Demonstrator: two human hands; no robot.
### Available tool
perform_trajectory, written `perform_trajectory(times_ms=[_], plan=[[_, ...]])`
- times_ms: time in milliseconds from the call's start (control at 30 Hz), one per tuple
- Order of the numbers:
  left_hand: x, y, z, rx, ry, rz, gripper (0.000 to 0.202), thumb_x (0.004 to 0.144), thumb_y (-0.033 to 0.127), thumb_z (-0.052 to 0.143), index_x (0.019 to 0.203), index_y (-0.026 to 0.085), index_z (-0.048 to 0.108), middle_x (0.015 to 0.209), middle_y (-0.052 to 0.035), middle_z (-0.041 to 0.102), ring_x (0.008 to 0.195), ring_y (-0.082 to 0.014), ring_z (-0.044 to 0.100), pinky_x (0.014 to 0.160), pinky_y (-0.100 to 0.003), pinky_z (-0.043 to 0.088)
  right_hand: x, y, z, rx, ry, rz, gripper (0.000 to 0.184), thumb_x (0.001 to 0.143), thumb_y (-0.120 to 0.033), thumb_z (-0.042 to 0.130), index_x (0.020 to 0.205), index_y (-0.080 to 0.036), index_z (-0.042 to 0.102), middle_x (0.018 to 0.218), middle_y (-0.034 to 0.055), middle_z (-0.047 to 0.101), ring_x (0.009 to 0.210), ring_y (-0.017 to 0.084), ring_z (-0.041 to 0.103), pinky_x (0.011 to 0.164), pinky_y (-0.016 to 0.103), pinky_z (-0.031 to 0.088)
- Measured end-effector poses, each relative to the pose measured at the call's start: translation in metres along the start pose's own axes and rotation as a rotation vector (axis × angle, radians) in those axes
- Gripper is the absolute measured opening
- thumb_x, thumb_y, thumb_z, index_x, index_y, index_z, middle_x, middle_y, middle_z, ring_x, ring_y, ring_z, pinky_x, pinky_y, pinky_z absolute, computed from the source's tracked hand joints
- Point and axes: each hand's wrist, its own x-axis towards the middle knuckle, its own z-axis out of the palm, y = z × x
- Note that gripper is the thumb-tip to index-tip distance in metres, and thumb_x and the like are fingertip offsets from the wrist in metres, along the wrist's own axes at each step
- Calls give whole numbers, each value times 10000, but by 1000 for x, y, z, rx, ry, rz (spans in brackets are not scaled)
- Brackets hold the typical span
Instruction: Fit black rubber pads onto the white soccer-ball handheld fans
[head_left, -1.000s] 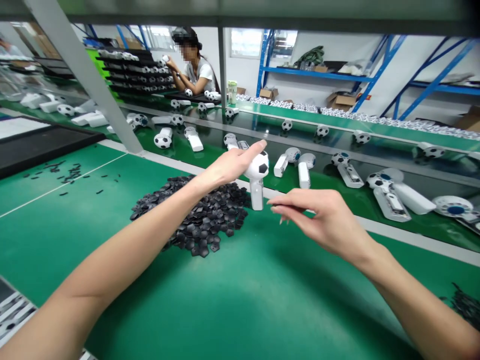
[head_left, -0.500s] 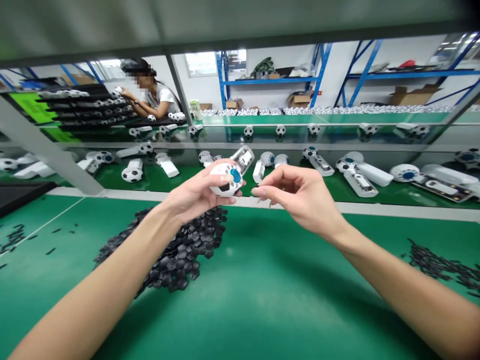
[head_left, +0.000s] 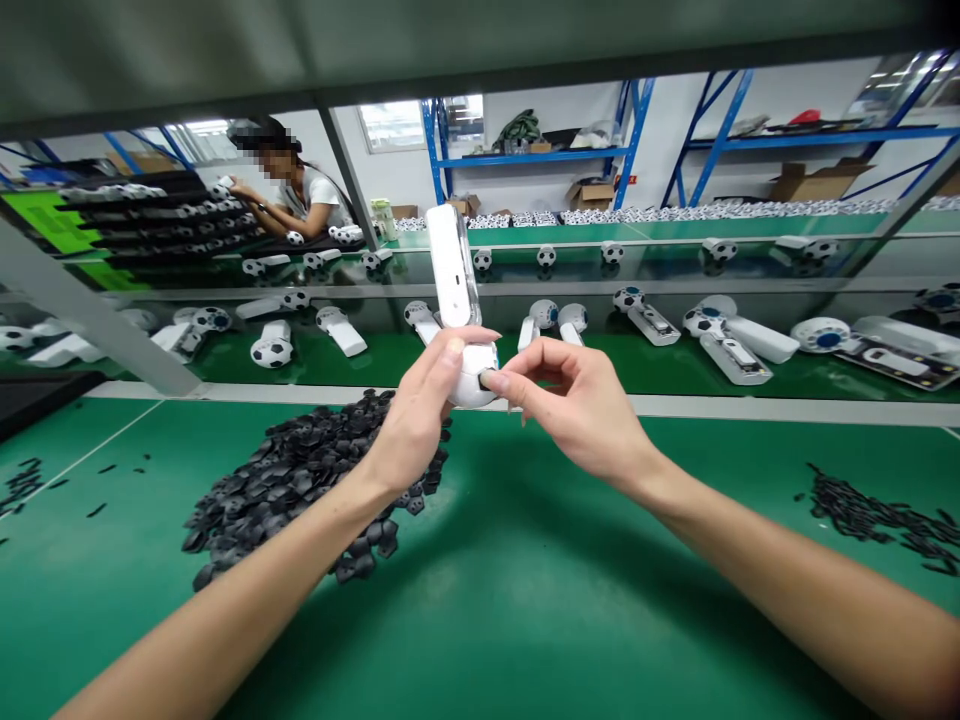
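My left hand grips a white handheld device with a football-patterned round head. Its long white handle points up and away from me. My right hand is at the head, its thumb and forefinger pinching what looks like a small black patch against the surface. The fingers of my left hand hide much of the head. A heap of black hexagonal patches lies on the green mat beneath my left forearm. A smaller scatter of patches lies to the right.
A conveyor belt beyond the mat's pale edge carries several white football-headed devices. A grey post slants at left. A co-worker handles a ball at the far end, near black racks. Blue shelves hold boxes.
The device has turned, bringing its white handle upright with the head low in my left hand. My right hand has closed in onto the head. The view has shifted slightly.
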Motion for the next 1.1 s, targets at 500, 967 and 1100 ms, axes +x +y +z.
perform_trajectory(times_ms=[500,967,1100], plan=[[-6,2,5,321,129,220,215,989,362,737,1135,214,687,1022,-15,697,748,-122,615,657,-232,509,-8,-9,-7,-123,-146,-31,155,970,-269,735,970,-185,866,869,36,827,782,169,763,677,244,583],[19,-17,-14,-180,76,-7,399,896,447,837,1230,243,763,994,-46,701,836,-184,693,659,-271,608,-20,24,10,-539,-505,122,155,1012,-238,694,937,-203,825,849,9,837,687,178,766,654,286,548],[23,-15,-23,-152,78,21,480,900,509,841,1299,259,749,1071,-68,698,892,-224,736,650,-300,641,-26,48,32,-842,-650,-55,135,1014,-220,740,1107,-244,834,1148,23,847,1034,263,797,815,351,546]])
